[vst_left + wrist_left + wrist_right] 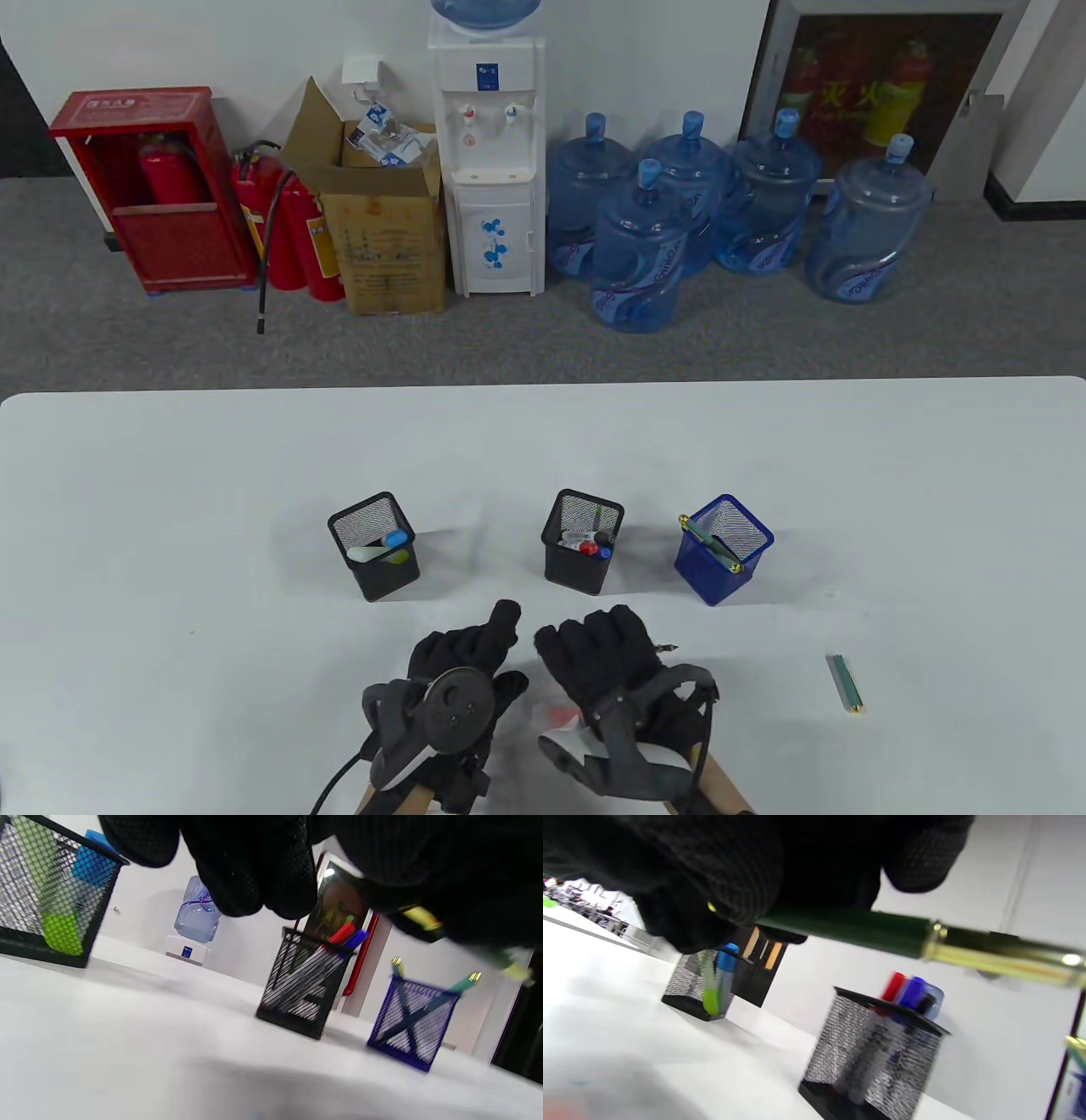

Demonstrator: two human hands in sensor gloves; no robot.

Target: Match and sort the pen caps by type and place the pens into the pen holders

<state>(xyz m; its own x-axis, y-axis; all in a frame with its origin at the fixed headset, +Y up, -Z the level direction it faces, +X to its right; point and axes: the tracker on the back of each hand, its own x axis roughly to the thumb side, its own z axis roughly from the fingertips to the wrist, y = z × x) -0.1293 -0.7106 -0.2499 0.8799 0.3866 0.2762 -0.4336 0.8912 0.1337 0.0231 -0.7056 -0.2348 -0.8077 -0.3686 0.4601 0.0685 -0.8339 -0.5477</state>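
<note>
My right hand grips an uncapped green pen with a gold section; its tip pokes out to the right of the glove. My left hand is close beside it with curled fingers, and I see nothing in them. A green cap lies on the table to the right. The blue mesh holder has green pens in it. Markers stand in the middle black holder, and highlighters in the left black holder. A red and white item lies blurred under my wrists.
The white table ends at its far edge, about a third of its depth behind the holders. On the floor beyond it stand water bottles, a dispenser, a cardboard box and fire extinguishers.
</note>
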